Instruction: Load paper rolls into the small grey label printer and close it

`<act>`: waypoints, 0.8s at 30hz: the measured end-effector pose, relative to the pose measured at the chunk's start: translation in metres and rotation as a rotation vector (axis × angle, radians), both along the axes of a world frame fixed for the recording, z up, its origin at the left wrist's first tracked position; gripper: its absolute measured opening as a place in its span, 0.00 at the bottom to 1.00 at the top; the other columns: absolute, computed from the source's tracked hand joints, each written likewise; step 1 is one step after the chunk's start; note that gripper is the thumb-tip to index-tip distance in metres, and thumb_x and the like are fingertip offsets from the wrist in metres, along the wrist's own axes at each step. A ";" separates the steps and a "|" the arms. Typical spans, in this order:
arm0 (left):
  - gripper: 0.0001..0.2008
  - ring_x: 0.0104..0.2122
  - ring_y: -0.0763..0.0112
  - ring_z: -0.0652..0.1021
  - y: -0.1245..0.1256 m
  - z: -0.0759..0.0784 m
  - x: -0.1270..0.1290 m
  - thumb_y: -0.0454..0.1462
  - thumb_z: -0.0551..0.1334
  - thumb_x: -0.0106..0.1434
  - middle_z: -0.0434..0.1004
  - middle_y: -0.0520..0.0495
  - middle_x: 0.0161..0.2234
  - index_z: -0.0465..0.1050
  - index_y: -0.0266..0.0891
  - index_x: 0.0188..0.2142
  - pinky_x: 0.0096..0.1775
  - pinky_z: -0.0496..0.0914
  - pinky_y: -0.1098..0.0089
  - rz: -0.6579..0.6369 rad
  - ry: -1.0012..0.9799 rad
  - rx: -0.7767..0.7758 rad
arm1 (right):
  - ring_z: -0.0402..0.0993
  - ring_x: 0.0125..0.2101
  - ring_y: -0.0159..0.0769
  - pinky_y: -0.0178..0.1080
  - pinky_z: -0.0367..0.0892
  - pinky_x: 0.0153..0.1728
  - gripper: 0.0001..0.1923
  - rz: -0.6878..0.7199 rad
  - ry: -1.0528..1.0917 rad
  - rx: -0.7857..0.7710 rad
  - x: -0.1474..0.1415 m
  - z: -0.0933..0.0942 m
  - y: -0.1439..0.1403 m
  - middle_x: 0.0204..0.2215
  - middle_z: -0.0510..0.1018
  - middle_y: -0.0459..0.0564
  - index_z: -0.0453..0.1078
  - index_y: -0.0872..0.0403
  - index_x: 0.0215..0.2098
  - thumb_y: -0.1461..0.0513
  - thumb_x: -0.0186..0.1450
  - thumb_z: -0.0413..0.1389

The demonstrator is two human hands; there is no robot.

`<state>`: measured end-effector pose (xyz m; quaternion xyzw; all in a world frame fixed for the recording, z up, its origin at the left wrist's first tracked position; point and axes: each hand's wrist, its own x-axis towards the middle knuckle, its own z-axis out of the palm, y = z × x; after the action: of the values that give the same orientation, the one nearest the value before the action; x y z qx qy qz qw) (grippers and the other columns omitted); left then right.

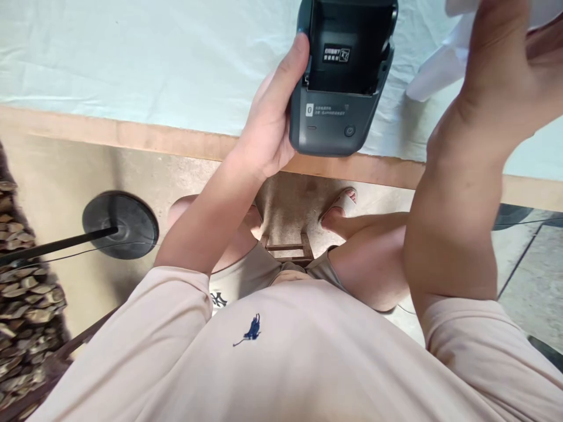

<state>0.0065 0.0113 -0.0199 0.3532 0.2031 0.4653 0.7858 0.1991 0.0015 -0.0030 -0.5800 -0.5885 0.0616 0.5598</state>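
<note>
My left hand (272, 111) grips a dark label printer (328, 126) by its left side, with the thumb on the rim. Its lid is up, and the black paper compartment (338, 64) shows no roll inside. A small sticker and a power button are on its front. At the upper right, my right hand (505, 76) is curled about white paper (440, 67), part of which sticks out to the left of the wrist. The thumb lies across the white material; the fingertips are cut off by the frame edge.
A table (132, 64) with a pale cloth and a wooden front edge spans the top. Below are a round black stand base (121, 225) with a pole, stacked firewood (26, 305) at left, and a wooden stool (288, 249) between my legs.
</note>
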 end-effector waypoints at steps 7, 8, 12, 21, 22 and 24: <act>0.16 0.55 0.63 0.71 -0.010 0.012 0.003 0.41 0.48 0.65 0.75 0.50 0.39 0.73 0.40 0.34 0.47 0.75 0.66 0.076 0.118 0.045 | 0.67 0.50 0.34 0.40 0.63 0.50 0.26 0.326 -0.585 0.051 -0.022 0.010 -0.015 0.51 0.66 0.34 0.56 0.39 0.58 0.58 0.62 0.47; 0.16 0.55 0.63 0.71 -0.011 0.013 0.003 0.40 0.47 0.66 0.74 0.51 0.39 0.71 0.39 0.35 0.48 0.74 0.66 0.086 0.129 0.050 | 0.67 0.49 0.34 0.43 0.63 0.49 0.24 0.309 -0.656 -0.024 -0.027 0.016 -0.018 0.50 0.67 0.37 0.56 0.43 0.58 0.57 0.63 0.45; 0.14 0.57 0.63 0.69 -0.014 0.014 0.005 0.37 0.45 0.67 0.73 0.52 0.39 0.68 0.35 0.36 0.50 0.73 0.62 0.096 0.138 0.064 | 0.70 0.43 0.34 0.44 0.62 0.47 0.18 0.194 -0.722 -0.249 -0.041 0.033 -0.019 0.42 0.70 0.44 0.62 0.54 0.45 0.52 0.63 0.45; 0.14 0.55 0.61 0.71 -0.007 0.004 0.002 0.41 0.49 0.66 0.74 0.50 0.39 0.69 0.36 0.35 0.44 0.74 0.68 0.034 0.028 0.035 | 0.70 0.41 0.35 0.46 0.61 0.48 0.14 0.221 -0.725 -0.224 -0.041 0.033 -0.014 0.38 0.72 0.41 0.65 0.51 0.41 0.53 0.63 0.46; 0.13 0.55 0.61 0.71 -0.007 0.003 0.002 0.41 0.50 0.65 0.74 0.50 0.38 0.69 0.37 0.35 0.44 0.74 0.68 0.036 0.029 0.031 | 0.70 0.42 0.36 0.47 0.61 0.48 0.14 0.210 -0.725 -0.260 -0.041 0.033 -0.013 0.37 0.72 0.41 0.66 0.51 0.41 0.54 0.62 0.47; 0.11 0.54 0.61 0.71 -0.007 0.003 0.002 0.40 0.51 0.65 0.74 0.51 0.38 0.67 0.37 0.36 0.44 0.73 0.67 0.057 0.026 0.023 | 0.70 0.42 0.38 0.48 0.61 0.47 0.13 0.202 -0.713 -0.322 -0.041 0.034 -0.012 0.34 0.72 0.42 0.68 0.49 0.41 0.56 0.59 0.49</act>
<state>0.0089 0.0041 -0.0172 0.3621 0.2181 0.4850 0.7655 0.1584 -0.0104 0.0309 -0.5845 -0.7828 0.0028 0.2135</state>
